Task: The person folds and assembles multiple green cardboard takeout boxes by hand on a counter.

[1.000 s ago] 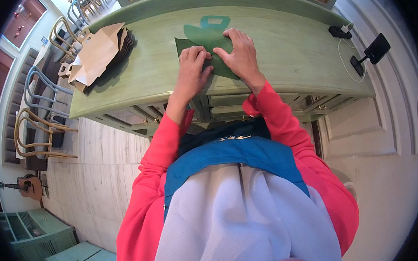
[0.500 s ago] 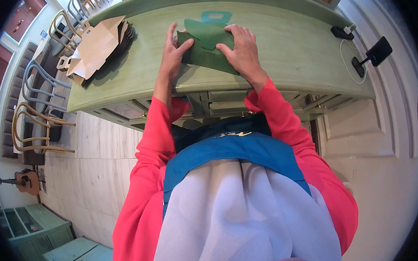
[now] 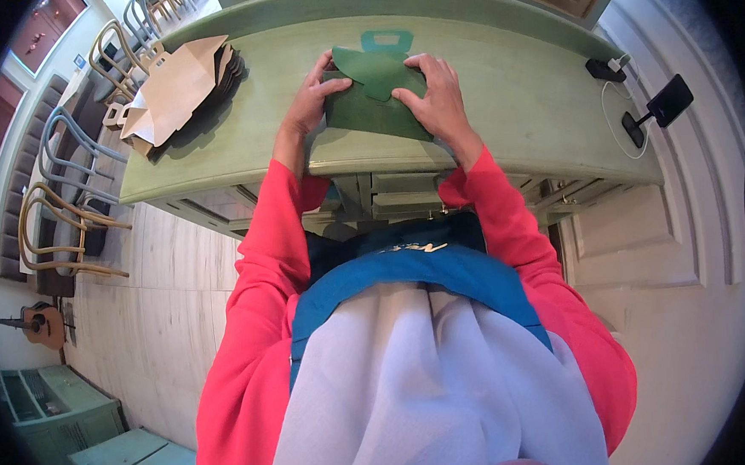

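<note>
In front of me on the counter, a dark green cardboard carry box [image 3: 370,120] is tilted, with a lighter green curved flap [image 3: 373,69] folded over its near side. A teal handle with a slot [image 3: 388,34] sticks up at its far side. My left hand [image 3: 311,100] grips the left edge, thumb on the front near the flap and fingers round the back. At the right edge, my right hand [image 3: 439,96] is closed on the box, its thumb pressing beside the flap's tip and its fingers over the top corner.
Flat brown cardboard carry boxes [image 3: 174,89] lie stacked at the left end of the green counter [image 3: 518,96]. To the right stand a black phone on a stand [image 3: 667,102] and a black power socket [image 3: 606,69] with a white cable. Chairs [image 3: 73,225] are off to the left.
The curved flap now lies flatter against the box's near side. My left fingers have drawn in from being spread and curl round the edge. My right hand keeps its hold.
</note>
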Available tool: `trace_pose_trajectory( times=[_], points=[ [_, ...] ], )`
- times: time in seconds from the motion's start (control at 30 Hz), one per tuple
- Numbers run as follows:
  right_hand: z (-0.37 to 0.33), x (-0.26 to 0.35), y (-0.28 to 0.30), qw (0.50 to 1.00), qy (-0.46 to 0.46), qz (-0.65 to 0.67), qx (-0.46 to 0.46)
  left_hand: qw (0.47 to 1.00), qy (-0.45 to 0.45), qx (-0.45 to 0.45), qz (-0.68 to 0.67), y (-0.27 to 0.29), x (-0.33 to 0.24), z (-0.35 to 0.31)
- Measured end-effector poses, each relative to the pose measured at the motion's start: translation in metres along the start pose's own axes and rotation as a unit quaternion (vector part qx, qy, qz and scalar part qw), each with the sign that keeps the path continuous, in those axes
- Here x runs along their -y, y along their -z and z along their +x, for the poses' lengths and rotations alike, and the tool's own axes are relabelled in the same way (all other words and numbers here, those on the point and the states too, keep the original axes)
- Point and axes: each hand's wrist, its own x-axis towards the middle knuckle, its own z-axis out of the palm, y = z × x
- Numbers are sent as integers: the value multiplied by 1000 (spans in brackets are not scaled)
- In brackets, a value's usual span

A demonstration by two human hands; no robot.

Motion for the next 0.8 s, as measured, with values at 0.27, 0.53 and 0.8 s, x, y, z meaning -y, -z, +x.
trace_pose_trajectory(
  times=[0.27, 0.53, 0.8],
  points=[
    [-1, 0, 3, 1000, 18, 11, 13, 995, -66, -50, 46, -8, 6, -6],
    [-2, 0, 4, 999, 38, -4, 17, 995, -66, -11, 78, -6, 4, -10],
    [-1, -5, 11, 995, 85, -8, 58, 999, -29, -12, 43, -7, 3, -9]
  ],
)
